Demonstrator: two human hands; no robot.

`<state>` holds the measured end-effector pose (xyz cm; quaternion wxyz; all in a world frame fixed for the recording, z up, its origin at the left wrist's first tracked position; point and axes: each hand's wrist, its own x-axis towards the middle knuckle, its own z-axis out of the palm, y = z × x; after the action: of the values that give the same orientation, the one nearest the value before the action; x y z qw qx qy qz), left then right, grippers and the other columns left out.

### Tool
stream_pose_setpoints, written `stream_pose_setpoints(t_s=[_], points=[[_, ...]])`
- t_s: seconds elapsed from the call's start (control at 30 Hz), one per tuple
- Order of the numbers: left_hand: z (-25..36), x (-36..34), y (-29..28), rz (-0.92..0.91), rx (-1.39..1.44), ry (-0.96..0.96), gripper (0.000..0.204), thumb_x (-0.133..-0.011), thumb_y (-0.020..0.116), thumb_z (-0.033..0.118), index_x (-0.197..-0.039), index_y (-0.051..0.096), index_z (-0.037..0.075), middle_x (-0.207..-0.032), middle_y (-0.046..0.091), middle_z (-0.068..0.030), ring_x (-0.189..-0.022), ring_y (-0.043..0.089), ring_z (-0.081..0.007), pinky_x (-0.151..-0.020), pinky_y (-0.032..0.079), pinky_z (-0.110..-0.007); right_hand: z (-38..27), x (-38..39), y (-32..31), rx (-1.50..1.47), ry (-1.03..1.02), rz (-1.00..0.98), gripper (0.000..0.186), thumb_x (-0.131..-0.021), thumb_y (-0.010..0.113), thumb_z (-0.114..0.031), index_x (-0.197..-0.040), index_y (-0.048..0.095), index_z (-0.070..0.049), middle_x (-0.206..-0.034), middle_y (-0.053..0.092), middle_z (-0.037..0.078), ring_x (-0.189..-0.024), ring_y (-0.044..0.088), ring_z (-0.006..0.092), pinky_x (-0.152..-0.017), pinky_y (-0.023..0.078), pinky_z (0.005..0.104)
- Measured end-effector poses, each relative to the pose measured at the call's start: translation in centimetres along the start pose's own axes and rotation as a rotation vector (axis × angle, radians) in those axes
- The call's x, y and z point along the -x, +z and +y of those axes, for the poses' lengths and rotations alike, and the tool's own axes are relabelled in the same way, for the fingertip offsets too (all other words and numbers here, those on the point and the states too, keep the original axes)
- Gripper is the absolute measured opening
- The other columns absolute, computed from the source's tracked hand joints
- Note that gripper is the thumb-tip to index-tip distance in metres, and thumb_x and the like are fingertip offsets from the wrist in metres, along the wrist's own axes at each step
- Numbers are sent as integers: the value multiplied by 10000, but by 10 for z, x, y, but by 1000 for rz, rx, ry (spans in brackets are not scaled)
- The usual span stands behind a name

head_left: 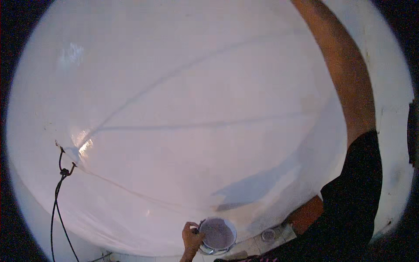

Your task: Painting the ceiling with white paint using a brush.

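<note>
Low in the picture my left hand is closed, its fingers curled round a small dark part at the left edge of a round bucket. A greyish surface shows inside the bucket; I cannot tell what it is. My right arm, in a black sleeve, stretches up the right side along the white wall. Its hand lies beyond the top edge, out of sight.
At left a dark cord is knotted to a hook in the wall, its two ends hanging down. On the pale tiles stands a small round cup. A reddish-brown shape sits under the black sleeve.
</note>
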<state>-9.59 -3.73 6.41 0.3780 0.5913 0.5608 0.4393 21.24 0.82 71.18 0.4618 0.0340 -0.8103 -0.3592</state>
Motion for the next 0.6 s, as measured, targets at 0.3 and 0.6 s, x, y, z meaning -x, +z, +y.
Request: stream_pose_setpoints(t_s=[0.3, 0.6], points=[[-70, -8, 2, 40, 161, 123, 362, -677, 688, 40, -987, 501, 30, -612, 561, -59, -483, 476, -119, -409, 388, -279, -61, 152, 67, 611, -2, -78, 172, -698, 733, -66, -860, 682, -91, -843, 666, 73, -761, 649, 244, -693, 534, 333], [-21, -2, 3, 47, 262, 33, 321, -679, 645, 7, -955, 488, 49, -547, 507, -35, -415, 457, -125, -365, 360, -279, -26, 37, 20, 361, -280, -2, 188, -641, 679, -8, -825, 644, -23, -825, 654, 125, -752, 620, 295, -660, 485, 352]])
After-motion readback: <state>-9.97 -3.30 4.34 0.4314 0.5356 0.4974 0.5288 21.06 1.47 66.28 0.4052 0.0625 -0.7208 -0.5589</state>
